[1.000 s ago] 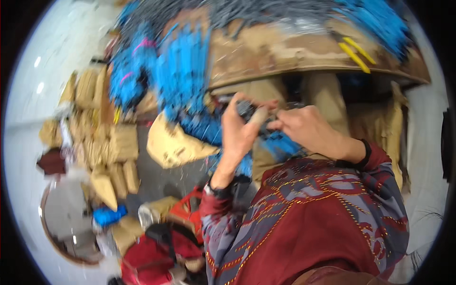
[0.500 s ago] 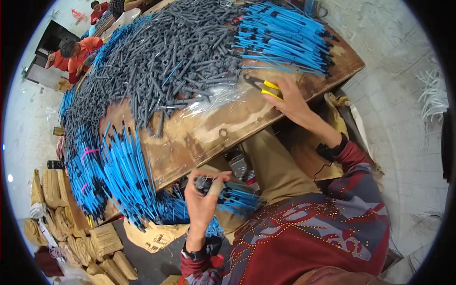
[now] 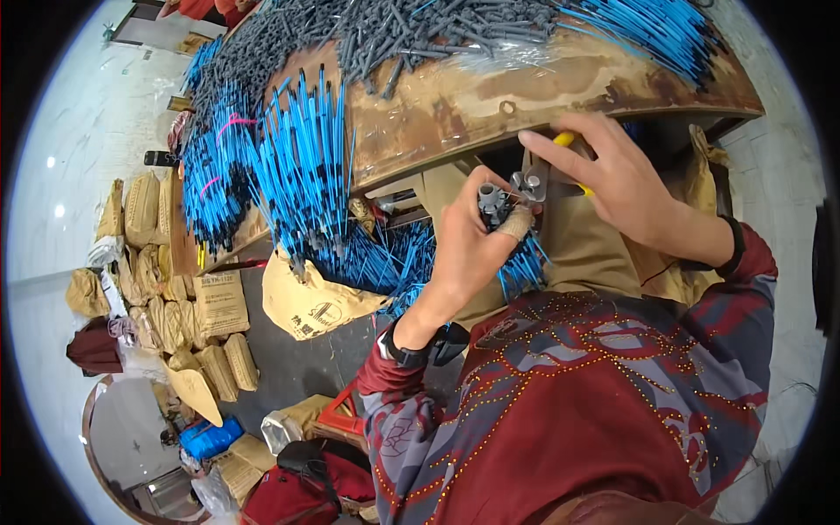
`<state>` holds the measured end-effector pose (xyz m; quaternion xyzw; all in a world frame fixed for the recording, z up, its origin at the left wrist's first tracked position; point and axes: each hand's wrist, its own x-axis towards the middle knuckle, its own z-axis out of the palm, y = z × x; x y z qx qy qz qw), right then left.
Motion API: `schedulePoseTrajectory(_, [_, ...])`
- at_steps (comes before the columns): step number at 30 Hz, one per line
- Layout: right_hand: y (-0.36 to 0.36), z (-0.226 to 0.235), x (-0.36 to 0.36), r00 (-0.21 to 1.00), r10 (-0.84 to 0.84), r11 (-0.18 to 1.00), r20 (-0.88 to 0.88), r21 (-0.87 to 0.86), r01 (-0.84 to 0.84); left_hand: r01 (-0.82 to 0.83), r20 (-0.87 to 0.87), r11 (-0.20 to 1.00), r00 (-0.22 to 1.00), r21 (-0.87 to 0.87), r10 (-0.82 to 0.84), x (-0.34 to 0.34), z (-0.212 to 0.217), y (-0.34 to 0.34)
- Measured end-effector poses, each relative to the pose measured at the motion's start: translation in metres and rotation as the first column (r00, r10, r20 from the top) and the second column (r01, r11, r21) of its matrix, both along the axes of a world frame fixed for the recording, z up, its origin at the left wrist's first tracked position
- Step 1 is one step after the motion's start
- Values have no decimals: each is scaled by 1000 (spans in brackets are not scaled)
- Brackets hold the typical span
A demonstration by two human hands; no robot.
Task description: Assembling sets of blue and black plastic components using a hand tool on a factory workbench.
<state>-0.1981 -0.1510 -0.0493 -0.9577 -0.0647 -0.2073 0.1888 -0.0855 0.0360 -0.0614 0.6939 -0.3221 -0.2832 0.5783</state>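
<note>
My left hand [image 3: 465, 245] is closed around some dark grey plastic fittings [image 3: 492, 199], held upright over my lap just off the table's near edge. A tan wrap covers part of its thumb. Yellow-handled pliers [image 3: 531, 182] are gripped in my right hand [image 3: 626, 184], with their metal jaws against or right beside the left thumb and the fittings. I cannot tell whether the jaws touch the parts. Below my left hand, thin blue rods [image 3: 525, 269] with dark ends lie across my lap, partly hidden by the hand and wrist.
Grey fittings [image 3: 411, 35] are heaped on the wooden table [image 3: 420, 122]. Bundles of blue rods [image 3: 302, 162] lie at its left, and more [image 3: 652, 31] at far right. An open paper sack [image 3: 319, 306] stands below the table edge. Filled sacks [image 3: 223, 302] sit on the floor at left.
The pliers in my right hand have come from over the tabletop to my left hand. The view has shifted, so the table sits higher in it. My left hand still holds the grey fittings.
</note>
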Motion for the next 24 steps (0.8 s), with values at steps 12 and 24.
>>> schedulePoseTrajectory(12, [6,23,-14,991,-57,827,119,-550,114,68,56,998,996,10,-68,-17,5,18])
schedulePoseTrajectory(24, [8,33,-11,424,493,807,-759,582,104,192,154,981,970,-27,-186,-5,2,29])
